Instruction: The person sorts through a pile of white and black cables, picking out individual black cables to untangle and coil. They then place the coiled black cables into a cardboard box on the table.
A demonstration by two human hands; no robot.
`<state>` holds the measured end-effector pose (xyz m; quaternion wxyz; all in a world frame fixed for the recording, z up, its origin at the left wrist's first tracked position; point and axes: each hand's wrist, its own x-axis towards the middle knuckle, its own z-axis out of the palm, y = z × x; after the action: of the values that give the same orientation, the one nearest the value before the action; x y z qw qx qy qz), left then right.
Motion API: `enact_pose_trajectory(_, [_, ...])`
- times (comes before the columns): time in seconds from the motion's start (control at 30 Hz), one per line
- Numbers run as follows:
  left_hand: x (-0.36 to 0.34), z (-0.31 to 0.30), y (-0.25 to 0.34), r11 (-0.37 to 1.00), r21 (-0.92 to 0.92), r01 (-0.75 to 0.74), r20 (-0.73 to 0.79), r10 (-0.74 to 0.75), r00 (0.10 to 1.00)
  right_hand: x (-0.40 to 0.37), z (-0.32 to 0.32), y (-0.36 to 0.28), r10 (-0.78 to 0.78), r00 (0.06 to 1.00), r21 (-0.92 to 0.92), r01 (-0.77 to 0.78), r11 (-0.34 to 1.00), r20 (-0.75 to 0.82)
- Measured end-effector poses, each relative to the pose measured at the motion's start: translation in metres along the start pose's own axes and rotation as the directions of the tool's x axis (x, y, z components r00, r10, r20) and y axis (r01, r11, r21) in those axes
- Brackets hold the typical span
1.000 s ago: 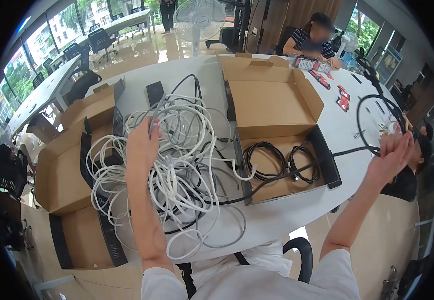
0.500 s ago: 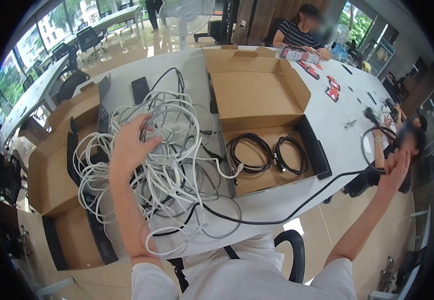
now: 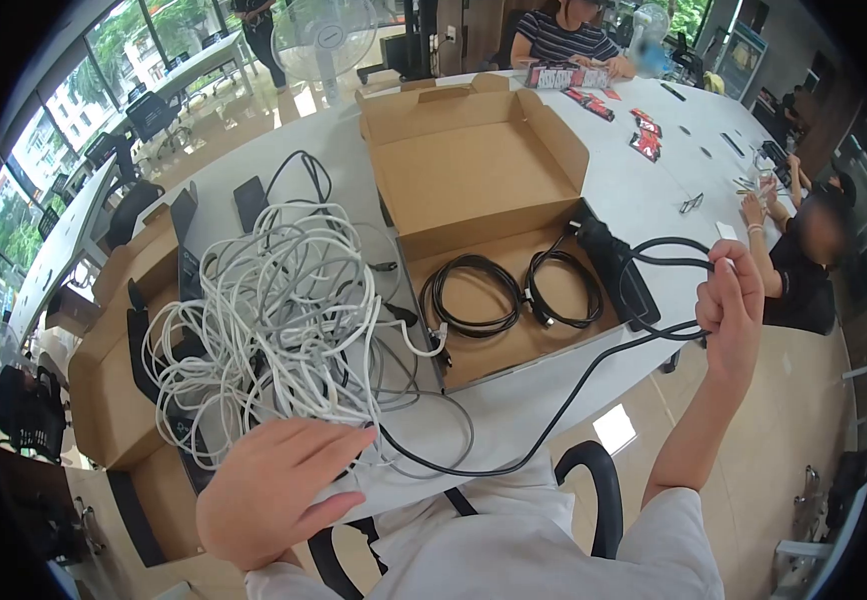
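Observation:
My right hand (image 3: 732,312) is raised at the right, its fingers closed around a black power cable (image 3: 594,372). A short loop of that cable hangs from the fist, its plug end (image 3: 599,238) overlapping the right side of an open cardboard box. The long part sags down and runs left into a tangled pile of white and grey cables (image 3: 274,310). At the near edge of the pile, my left hand (image 3: 284,490) is open, thumb apart from the fingers, close to where the black cable comes out. Inside the box (image 3: 484,215) lie two coiled black cables (image 3: 474,295).
Another open box (image 3: 124,400) stands left of the pile. Behind the pile lies a dark phone-like slab (image 3: 250,204). Red packets (image 3: 646,135) and glasses (image 3: 692,203) lie farther off on the white table. People sit at the far and right sides; a fan (image 3: 329,40) stands behind.
My left hand has come out of the middle of the pile toward me. My right hand has moved slightly left and lower, and the plug end has swung left over the box side.

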<state>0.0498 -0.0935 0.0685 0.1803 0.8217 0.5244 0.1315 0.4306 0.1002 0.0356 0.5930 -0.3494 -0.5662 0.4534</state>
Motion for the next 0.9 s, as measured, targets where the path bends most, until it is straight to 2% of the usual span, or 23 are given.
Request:
enact_pose_trajectory(0.17, [0.018,0.055,-0.002,0.960,0.240,0.147,-0.010,-0.149,0.989,-0.011,-0.004,0.016,0.041,0.992,-0.003,-0.040,0.999,0.121])
enact_pose_trajectory(0.27, [0.022,0.093,-0.007,0.902,0.376,0.214,0.100,-0.269,0.958,-0.015,-0.008,0.020,0.059,0.989,0.002,-0.060,0.998,0.135])
enact_pose_trajectory(0.37, [0.028,0.118,-0.014,0.888,0.413,0.202,0.098,-0.264,0.959,-0.018,-0.019,0.023,0.086,0.988,-0.003,-0.086,0.996,0.132])
enact_pose_trajectory(0.43, [0.029,0.122,-0.016,0.915,0.317,0.248,-0.133,-0.216,0.967,-0.021,-0.025,0.023,0.098,0.986,-0.013,-0.097,0.995,0.132])
enact_pose_trajectory(0.47, [0.032,0.122,-0.015,0.929,0.266,0.257,-0.248,-0.191,0.950,-0.022,-0.029,0.023,0.104,0.983,-0.020,-0.103,0.995,0.150])
enact_pose_trajectory(0.57, [0.039,0.095,0.007,0.917,0.269,0.295,-0.472,-0.141,0.870,-0.029,-0.039,0.019,0.146,0.967,-0.003,-0.149,0.989,0.210])
enact_pose_trajectory(0.67, [0.038,0.074,0.029,0.981,0.123,0.152,-0.657,-0.034,0.753,-0.039,-0.033,0.017,0.194,0.943,0.014,-0.205,0.979,0.270])
enact_pose_trajectory(0.7, [0.037,0.072,0.034,0.996,0.082,0.043,-0.687,0.025,0.727,-0.043,-0.026,0.013,0.243,0.922,0.018,-0.261,0.965,0.300])
enact_pose_trajectory(0.73, [0.040,0.073,0.037,0.992,0.065,-0.104,-0.695,0.120,0.709,-0.044,-0.020,0.014,0.247,0.886,0.012,-0.274,0.962,0.393])
enact_pose_trajectory(0.83, [0.060,0.081,0.052,0.862,0.031,-0.506,-0.692,0.383,0.611,-0.051,0.015,0.004,0.264,0.730,-0.156,-0.214,0.964,0.631])
enact_pose_trajectory(0.9, [0.078,0.092,0.067,0.749,0.063,-0.660,-0.661,0.527,0.534,-0.058,0.042,0.000,0.288,0.612,-0.269,-0.126,0.955,0.736])
